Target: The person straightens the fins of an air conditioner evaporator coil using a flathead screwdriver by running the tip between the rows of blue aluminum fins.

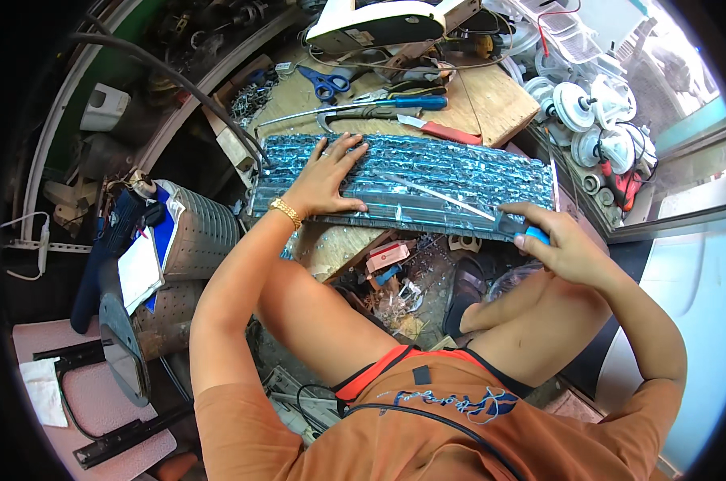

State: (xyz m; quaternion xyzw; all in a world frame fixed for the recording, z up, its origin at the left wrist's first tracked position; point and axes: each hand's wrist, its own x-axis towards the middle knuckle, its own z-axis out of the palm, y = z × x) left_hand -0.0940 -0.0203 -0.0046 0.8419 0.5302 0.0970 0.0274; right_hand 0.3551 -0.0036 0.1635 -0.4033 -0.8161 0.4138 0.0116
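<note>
Shirt [315, 441]: orange; wearer sits facing the work, knees apart.
Red box [388, 255]: low down, below the bench's near side, litter [407, 309] around it.
Right hand [567, 244]: narrow, closed on the blue handle of a tool [459, 204], by the block's near right corner.
Tool: long thin shaft slanting over the block, tip toward the other hand; whether it touches, I can't tell from here.
Block [459, 164]: long, blue, ridged, ragged on top; lies across the bench, in front of the knees.
Left hand [323, 180]: wide, fingers spread, palm down on the block's left part; bracelet [284, 212] at the wrist.
Slip risk: tip could skid into the left fingers; cause, uneven ridges and a shaft aimed that way.
Cut risk: bare palm could get nicked, ridges bent; cause, hard pressing on jagged edges.
Tip risk: right end looks past the bench edge; leaning there could tilt it.
Bench [495, 88]: wood; knife [447, 132], screwdriver [419, 103], scissors [324, 85] behind the block.
Knife risk: shoving the block back could knock it.
Wheels [573, 107]: white, heaped far right.
</note>
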